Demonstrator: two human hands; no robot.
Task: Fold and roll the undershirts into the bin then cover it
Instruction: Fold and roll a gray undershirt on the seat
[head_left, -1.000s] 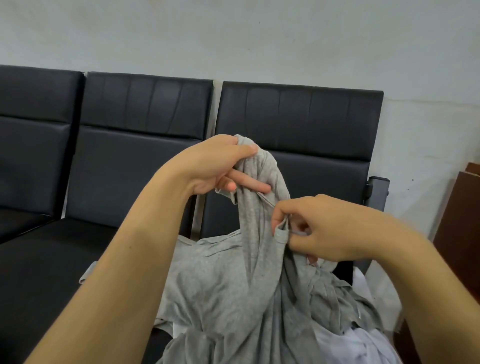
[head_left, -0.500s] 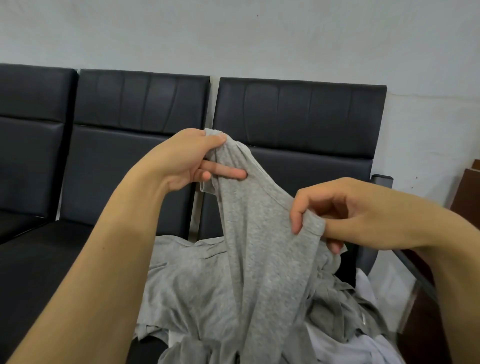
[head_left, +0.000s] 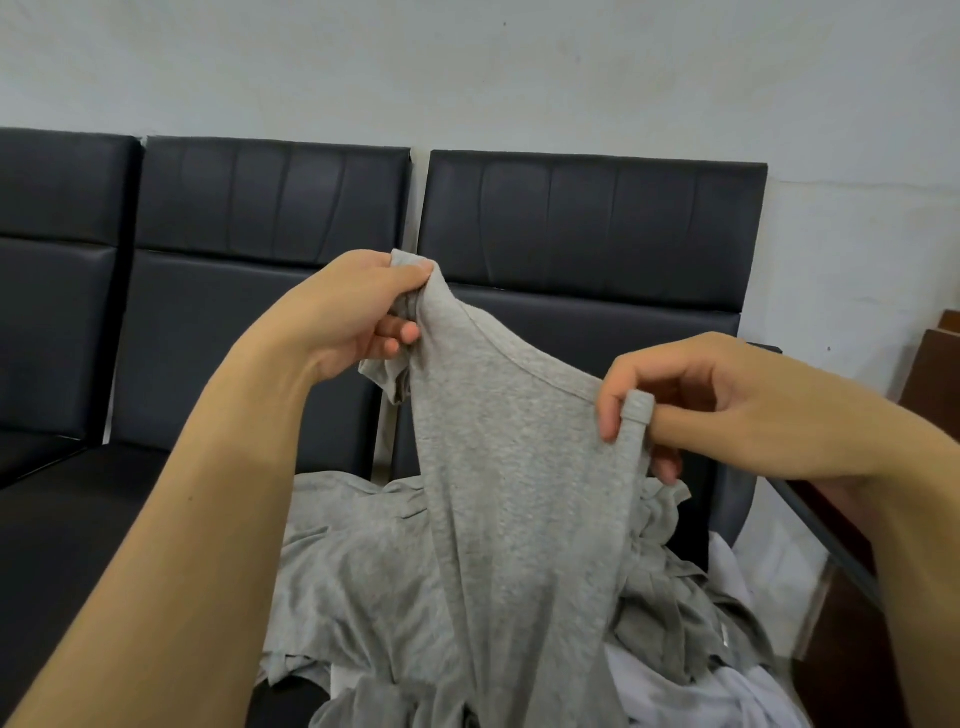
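Observation:
I hold a grey undershirt (head_left: 514, 467) up in front of me by its two shoulder straps. My left hand (head_left: 353, 317) grips the left strap at the top. My right hand (head_left: 691, 400) pinches the right strap between thumb and fingers, lower and to the right. The neckline stretches between the two hands and the body of the shirt hangs down over a pile of more grey undershirts (head_left: 353, 582) on the seat. White garments (head_left: 717, 696) lie at the pile's lower right. No bin is in view.
A row of black padded chairs (head_left: 260, 218) stands against a pale wall (head_left: 467, 73). The seat to the left (head_left: 67, 514) is bare black padding. A brown wooden piece of furniture (head_left: 930, 374) stands at the far right, behind a dark armrest.
Both hands have drawn apart, spreading the undershirt's neckline wide. The left hand's fingers, earlier pointing out, now curl round the strap.

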